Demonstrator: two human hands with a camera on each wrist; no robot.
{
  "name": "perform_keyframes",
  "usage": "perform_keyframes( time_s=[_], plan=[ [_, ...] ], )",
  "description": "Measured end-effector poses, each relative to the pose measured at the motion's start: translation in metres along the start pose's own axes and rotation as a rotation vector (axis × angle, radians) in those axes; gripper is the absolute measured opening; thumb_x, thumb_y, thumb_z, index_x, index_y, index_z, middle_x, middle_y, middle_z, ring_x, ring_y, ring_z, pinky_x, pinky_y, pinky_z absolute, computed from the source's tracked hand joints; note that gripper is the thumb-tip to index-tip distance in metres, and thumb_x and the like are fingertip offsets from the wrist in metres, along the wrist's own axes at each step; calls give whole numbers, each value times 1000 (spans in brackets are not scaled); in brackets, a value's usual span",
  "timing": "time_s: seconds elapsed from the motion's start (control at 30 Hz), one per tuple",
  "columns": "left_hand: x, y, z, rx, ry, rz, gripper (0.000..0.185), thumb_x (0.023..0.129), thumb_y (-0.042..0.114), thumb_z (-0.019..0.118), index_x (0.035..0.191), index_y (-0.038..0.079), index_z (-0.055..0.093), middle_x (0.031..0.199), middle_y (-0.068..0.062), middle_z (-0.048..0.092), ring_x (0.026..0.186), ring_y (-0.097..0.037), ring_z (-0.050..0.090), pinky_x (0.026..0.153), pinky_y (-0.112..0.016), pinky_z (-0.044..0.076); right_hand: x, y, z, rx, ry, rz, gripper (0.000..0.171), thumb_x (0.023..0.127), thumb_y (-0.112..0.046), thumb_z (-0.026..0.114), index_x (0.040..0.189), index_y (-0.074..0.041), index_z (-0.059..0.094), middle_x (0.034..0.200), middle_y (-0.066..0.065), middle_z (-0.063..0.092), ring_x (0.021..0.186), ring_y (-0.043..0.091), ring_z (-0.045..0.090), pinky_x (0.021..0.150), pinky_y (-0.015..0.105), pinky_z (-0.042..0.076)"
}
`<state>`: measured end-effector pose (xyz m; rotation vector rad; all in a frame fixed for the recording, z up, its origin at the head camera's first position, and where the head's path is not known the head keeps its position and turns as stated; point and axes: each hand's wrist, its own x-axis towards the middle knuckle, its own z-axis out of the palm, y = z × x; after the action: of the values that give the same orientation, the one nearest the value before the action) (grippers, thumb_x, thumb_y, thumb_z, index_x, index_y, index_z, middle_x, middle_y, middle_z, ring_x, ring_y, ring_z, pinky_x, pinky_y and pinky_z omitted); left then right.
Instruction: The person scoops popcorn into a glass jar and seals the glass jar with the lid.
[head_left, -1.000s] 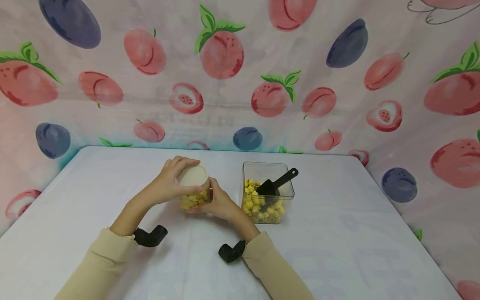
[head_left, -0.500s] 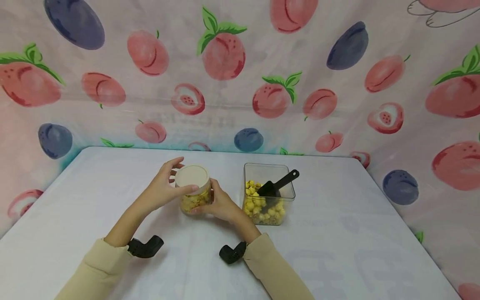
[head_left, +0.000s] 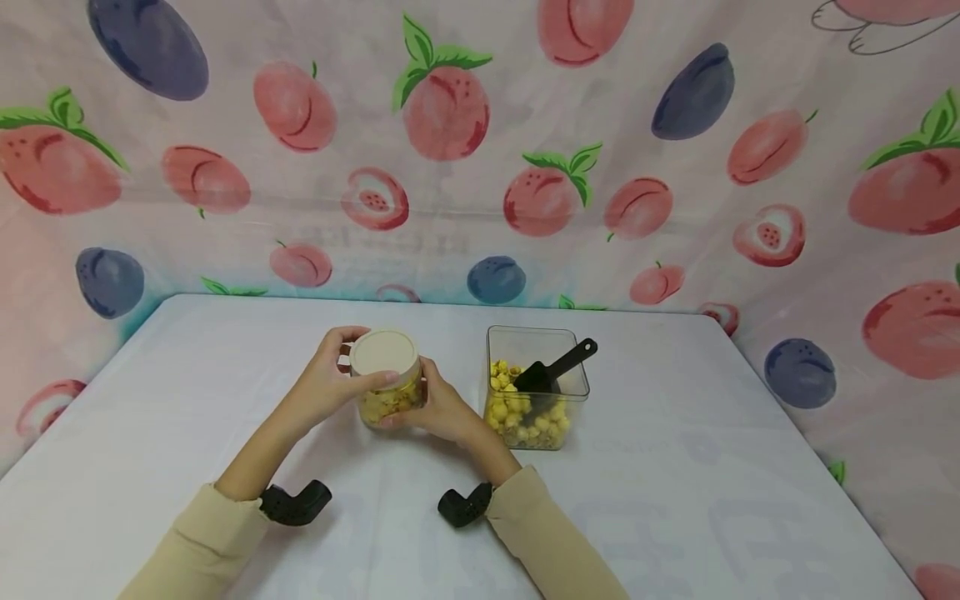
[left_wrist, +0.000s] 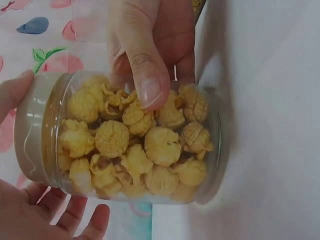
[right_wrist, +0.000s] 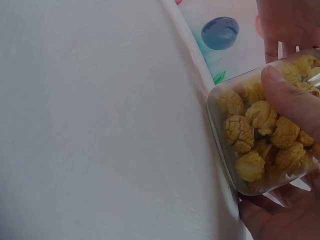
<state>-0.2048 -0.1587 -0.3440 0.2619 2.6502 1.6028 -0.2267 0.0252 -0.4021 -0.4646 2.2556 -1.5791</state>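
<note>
A clear round jar (head_left: pixel 392 402) full of yellow popcorn stands upright on the white table, a cream lid (head_left: pixel 385 353) on its top. My left hand (head_left: pixel 328 382) grips the lid's rim, thumb on the near side and fingers round the far left. Lower down, my right hand (head_left: pixel 438 404) holds the jar's body from the right, its thumb across the front. In the left wrist view the popcorn (left_wrist: pixel 162 145) shows through the wall, and the lid sits on the jar's mouth. The right wrist view shows the jar's base (right_wrist: pixel 225 145) against the tabletop.
Right of the jar stands a clear square container (head_left: pixel 536 337) partly filled with popcorn. A black scoop (head_left: pixel 558 367) leans in it, handle out over the right rim. Behind the white table (head_left: pixel 675 467) hangs a fruit-printed cloth (head_left: pixel 450 200).
My left hand loosened its fingers from the lid, turned back to the left and closed round the rim again. My right hand and the jar stayed in place.
</note>
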Motion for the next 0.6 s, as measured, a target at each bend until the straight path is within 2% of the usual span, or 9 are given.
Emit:
perform_keyframes(
  time_s=[0.27, 0.4, 0.6],
  plan=[
    [7, -6, -11, -56, -135, 64, 69, 83, 23, 69, 140, 9, 31, 135, -15, 38, 118, -28, 39, 92, -39, 37, 0, -2, 0, 29, -10, -11, 92, 74, -22, 80, 145, -20, 21, 142, 2, 38, 128, 23, 42, 105, 43, 37],
    [10, -10, -16, -62, -204, 85, 68, 84, 20, 66, 142, 11, 31, 140, -14, 36, 119, -33, 41, 93, -43, 40, -1, -3, 0, 18, -6, -1, 92, 74, -22, 80, 145, -20, 21, 143, 2, 38, 127, 23, 43, 105, 43, 37],
    [10, -11, -20, -59, -250, 88, 74, 86, 21, 65, 146, 12, 25, 146, -14, 31, 123, -36, 39, 97, -50, 39, -2, -4, 0, 9, -1, -3, 92, 74, -22, 79, 145, -19, 21, 142, 4, 39, 126, 23, 43, 106, 44, 36]
  ],
)
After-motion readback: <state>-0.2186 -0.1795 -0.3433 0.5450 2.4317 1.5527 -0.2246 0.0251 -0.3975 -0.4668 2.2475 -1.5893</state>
